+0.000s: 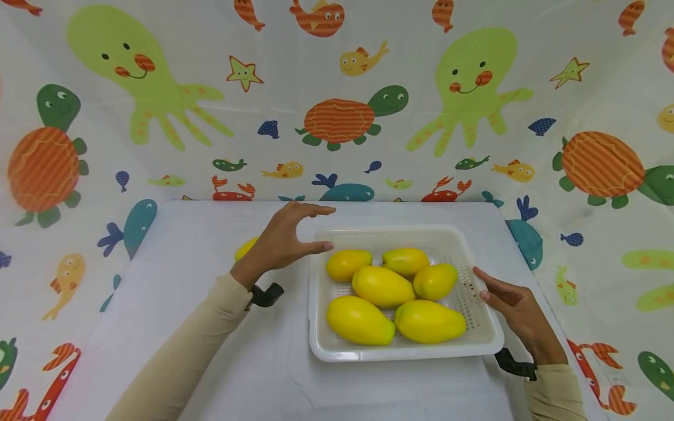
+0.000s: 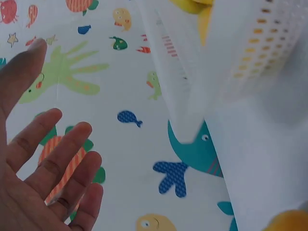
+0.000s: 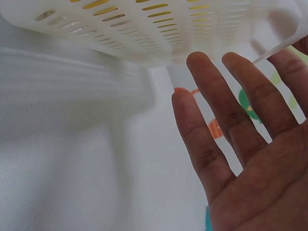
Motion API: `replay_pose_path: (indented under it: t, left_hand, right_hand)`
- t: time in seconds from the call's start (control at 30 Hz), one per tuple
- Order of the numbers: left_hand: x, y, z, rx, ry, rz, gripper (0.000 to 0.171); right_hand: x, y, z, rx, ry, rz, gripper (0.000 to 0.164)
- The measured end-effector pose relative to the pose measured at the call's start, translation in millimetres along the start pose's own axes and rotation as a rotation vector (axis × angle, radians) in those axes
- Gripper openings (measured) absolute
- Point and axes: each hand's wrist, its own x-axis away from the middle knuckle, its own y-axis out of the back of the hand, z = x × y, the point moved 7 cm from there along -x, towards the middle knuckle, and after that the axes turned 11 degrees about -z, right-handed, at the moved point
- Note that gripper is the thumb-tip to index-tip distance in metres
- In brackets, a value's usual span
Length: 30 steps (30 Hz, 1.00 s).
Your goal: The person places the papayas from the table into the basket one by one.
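A white perforated plastic basket [image 1: 405,352] holds several yellow mangoes [image 1: 383,286]. My left hand [image 1: 281,237] is raised beside the basket's far left corner, thumb and fingers spread apart with nothing between them. In the left wrist view, the fingers of that hand [image 2: 53,168] are extended, away from the basket wall [image 2: 192,96]. Another yellow fruit [image 1: 245,249] lies on the table, mostly hidden behind the left wrist. At the basket's right side, my right hand [image 1: 518,313] has its thumb and index fingertips at the outer rim. Its other fingers [image 3: 216,110] extend straight below the slotted wall in the right wrist view.
A white cloth covers the table [image 1: 253,362]. Behind and on both sides hangs a white curtain [image 1: 295,105] printed with sea animals. Dark straps [image 1: 265,295] sit on both wrists, below beige sleeves [image 1: 184,345].
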Motion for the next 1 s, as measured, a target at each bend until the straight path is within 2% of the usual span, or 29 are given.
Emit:
replay_pose_path:
  t: [0.33, 0.5, 0.77, 1.0]
  left_hand:
    - [21.3, 21.0, 45.9, -0.035, 0.157, -0.033, 0.071]
    - [29.7, 28.0, 69.2, -0.014, 0.204, -0.066, 0.07]
    - [43.2, 32.0, 104.6, 0.023, 0.247, -0.1, 0.07]
    - [54.6, 28.5, 135.2, 0.021, 0.317, -0.094, 0.067]
  right_hand:
    - [-0.7, -0.7, -0.1, 0.001, -0.009, -0.002, 0.057]
    - [-0.7, -1.1, 1.1, 0.019, 0.005, -0.011, 0.058]
    - [-0.6, 0.4, 0.8, 0.03, -0.005, -0.015, 0.057]
    - [-0.5, -1.3, 0.1, -0.034, 0.022, -0.013, 0.055]
